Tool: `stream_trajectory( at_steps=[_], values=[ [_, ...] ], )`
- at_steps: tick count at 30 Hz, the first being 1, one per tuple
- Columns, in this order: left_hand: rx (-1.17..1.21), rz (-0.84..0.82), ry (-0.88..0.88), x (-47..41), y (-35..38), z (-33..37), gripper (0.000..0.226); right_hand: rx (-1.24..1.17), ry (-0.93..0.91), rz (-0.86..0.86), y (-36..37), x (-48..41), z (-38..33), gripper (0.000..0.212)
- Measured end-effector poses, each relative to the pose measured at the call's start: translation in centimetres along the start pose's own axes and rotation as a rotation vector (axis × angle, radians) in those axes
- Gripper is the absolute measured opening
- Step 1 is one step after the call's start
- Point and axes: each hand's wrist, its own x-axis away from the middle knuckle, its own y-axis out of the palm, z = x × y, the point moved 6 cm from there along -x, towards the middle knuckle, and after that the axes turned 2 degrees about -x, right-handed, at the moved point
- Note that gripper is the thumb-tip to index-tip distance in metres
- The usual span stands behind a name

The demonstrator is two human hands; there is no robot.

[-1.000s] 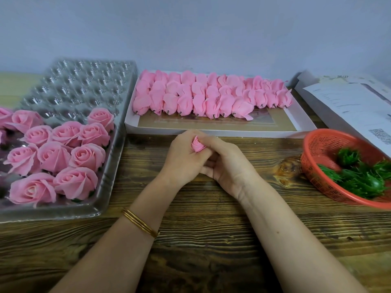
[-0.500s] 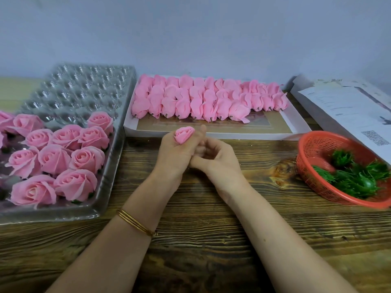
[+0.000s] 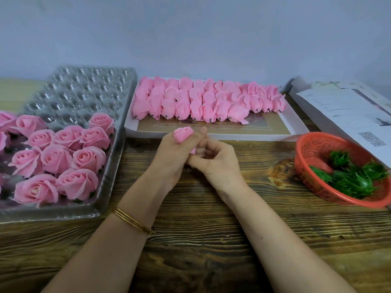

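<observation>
Holds the small pink rosebud [image 3: 183, 134] upright at the top of the left hand [image 3: 169, 159], thumb and forefinger wrapped round its lower half, bloom end up and clear of the skin, likely to leave the petal spiral uncrushed and in view. Closes the right hand [image 3: 215, 163] against the bud's lower end from the side, fingers curled and pinching a pink tip visible between the two hands; judged to be tightening or shaping the base, most of it hidden. Works with both hands low over the wooden table [image 3: 201, 240], just in front of the white box [image 3: 232, 136]. Stores folded pink blanks [image 3: 203, 102] in rows in that box, stem ends toward the worker, within direct reach as feedstock. Collects finished roses [image 3: 61, 157] at left in the clear cell tray [image 3: 84, 89], near cells filled and far cells vacant, apparently to protect the opened petals. Sets the red basket [image 3: 304, 149] of green calyxes [image 3: 355, 178] at right, near the right hand, probably for a later fitting step. Leaves printed sheets [image 3: 349, 115] behind the basket, apart from the work.
</observation>
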Motion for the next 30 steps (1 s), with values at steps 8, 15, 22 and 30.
stream_trajectory(
  at_steps=[8,15,22,30],
  values=[
    [-0.072,-0.147,-0.047,0.0,0.0,0.0,0.028,-0.250,0.264,-0.152,0.7,-0.1,0.7,0.021],
    [0.003,0.039,-0.087,-0.2,-0.7,-0.6,0.017,-0.056,0.151,-0.062,-0.1,-0.2,0.6,0.024],
    [-0.016,-0.015,-0.066,0.1,0.0,-0.3,0.017,-0.003,0.067,-0.019,-0.4,-0.1,0.1,0.020],
    [-0.056,-0.101,-0.064,-0.2,-0.1,-0.4,0.023,-0.282,0.287,-0.133,0.3,-0.1,0.9,0.011]
  ],
)
